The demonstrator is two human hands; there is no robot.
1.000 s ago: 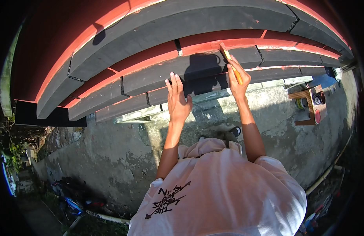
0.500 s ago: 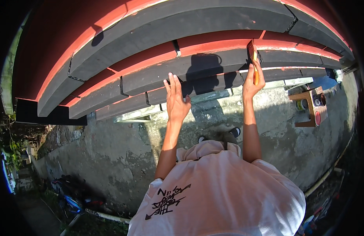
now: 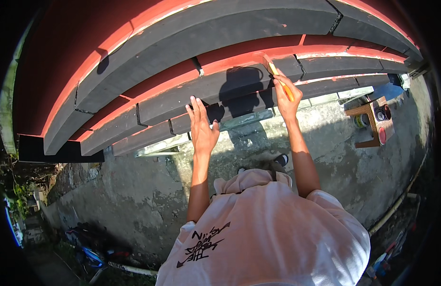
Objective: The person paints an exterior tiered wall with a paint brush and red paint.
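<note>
In my right hand [image 3: 289, 101] is a paintbrush [image 3: 272, 68] with a yellow-orange handle, gripped between fingers and thumb. Its reddish bristle end touches the red strip [image 3: 235, 61] along the top of a dark grey block band [image 3: 175, 91]. My left hand [image 3: 203, 132] has its fingers stretched out, fingertips against the lower part of that band; whether they press on it I cannot tell. A dark shadow [image 3: 242, 88] falls over the grey blocks between my hands.
A brown woven-pattern box [image 3: 368, 143] on the right bears a paint can [image 3: 361, 121], a dark-mouthed pot [image 3: 383, 113] and a round red-topped container [image 3: 382, 135]. Stained concrete floor [image 3: 135, 190] lies below. At lower left stands a dark and blue object [image 3: 92, 256], with a pale pipe [image 3: 135, 270] alongside.
My right hand has brought the paintbrush leftward along the red strip, away from the black joint, and the brush now slants left. My left hand stays by the blocks. The view has shifted slightly.
</note>
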